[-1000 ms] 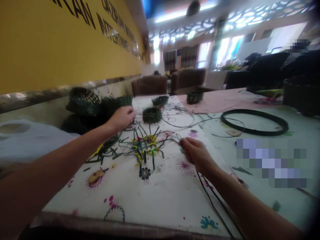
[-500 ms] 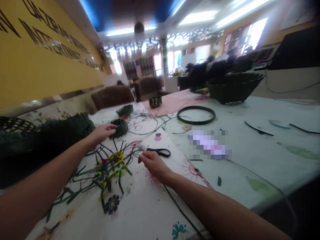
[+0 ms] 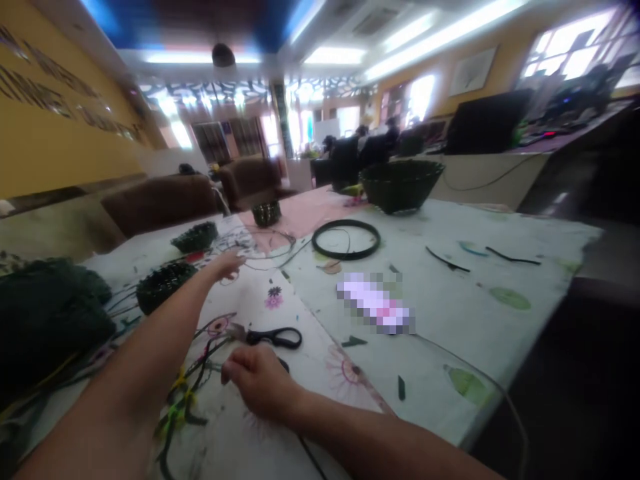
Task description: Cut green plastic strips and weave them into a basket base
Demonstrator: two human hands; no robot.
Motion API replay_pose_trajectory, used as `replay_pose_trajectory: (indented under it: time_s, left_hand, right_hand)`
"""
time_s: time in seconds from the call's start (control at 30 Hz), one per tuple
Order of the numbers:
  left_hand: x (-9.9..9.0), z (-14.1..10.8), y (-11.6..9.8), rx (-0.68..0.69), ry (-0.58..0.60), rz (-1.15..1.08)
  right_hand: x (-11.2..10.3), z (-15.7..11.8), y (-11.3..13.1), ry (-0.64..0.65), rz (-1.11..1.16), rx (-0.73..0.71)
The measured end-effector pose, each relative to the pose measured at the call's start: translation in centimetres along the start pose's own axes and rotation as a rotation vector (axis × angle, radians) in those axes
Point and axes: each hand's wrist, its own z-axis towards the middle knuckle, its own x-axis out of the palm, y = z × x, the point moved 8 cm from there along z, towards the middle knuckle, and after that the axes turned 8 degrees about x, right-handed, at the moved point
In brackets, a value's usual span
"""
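the woven piece, tied with yellow, is lying at the lower left of the frame, partly hiding behind the left forearm. its dark ends are sticking out loose, so the weaving is looking only begun, with no raised wall showing. the right hand, at lower centre, is curling its fingers tightly, apparently pinching a thin strand that is trailing below the forearm. the left hand, left of centre, is hovering with loosely bent fingers; blur is hiding whether they are holding anything. scissors are lying just beyond the right hand. a small basket at left and a large basket at upper right are standing with walls formed. a dark coil is resting at upper centre.
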Motion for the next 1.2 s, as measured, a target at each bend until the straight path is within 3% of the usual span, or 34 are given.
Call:
replay_pose_trajectory:
  time_s: [0.13,0.23,0.27,0.33,0.4,0.47,0.57,0.67,0.8,0.93,1.07,1.2]
  left_hand:
    - [-2.0,-0.3,-2.1,0.056,-0.019,0.224]
    - [-4.2,-4.9,-2.4,0.078,-0.043,0.33]
    - [-5.1,-7.3,-2.5,0.1,-0.068,0.369]
    - [-6.9,-13.4,-4.0,0.286,-0.192,0.491]
    - [-8.9,-20.2,-3.9,0.301,-0.352,0.412]
    - [-10.3,-26.9,-3.0,0.25,-0.49,0.343]
    - [-10.8,-35.4,-0.2,0.121,-0.641,0.334]
    - [-9.4,-41.2,4.1,-0.052,-0.724,0.268]
    - [-4.0,-43.4,9.3,-0.098,-0.643,0.042]
    - [0.3,-41.8,10.3,0.163,-0.566,0.257]
    - [1.7,-39.9,10.8,0.242,-0.568,0.556]
    - [1.9,-38.4,11.3,0.192,-0.509,0.621]
  right_hand:
    - [-0.9,0.5,0.0,-0.011,0.004,0.025]
    - [-1.0,0.4,0.5,-0.008,-0.037,-0.008]
    - [-0.9,0.3,0.6,-0.008,-0.056,-0.03]
    - [-0.6,0.1,0.8,0.002,-0.075,-0.066]
    - [-0.2,-0.1,0.8,0.02,-0.08,-0.088]
    - [0.1,-0.3,0.9,0.03,-0.089,-0.116]
    - [0.7,-0.9,1.0,0.036,-0.113,-0.159]
    - [1.3,-1.5,1.3,0.043,-0.145,-0.192]
    - [1.8,-1.8,1.2,0.043,-0.182,-0.211]
    - [1.6,-1.6,0.9,0.023,-0.195,-0.203]
    - [1.2,-1.4,0.6,0.009,-0.187,-0.18]
    - [1.2,-1.6,0.7,0.011,-0.178,-0.166]
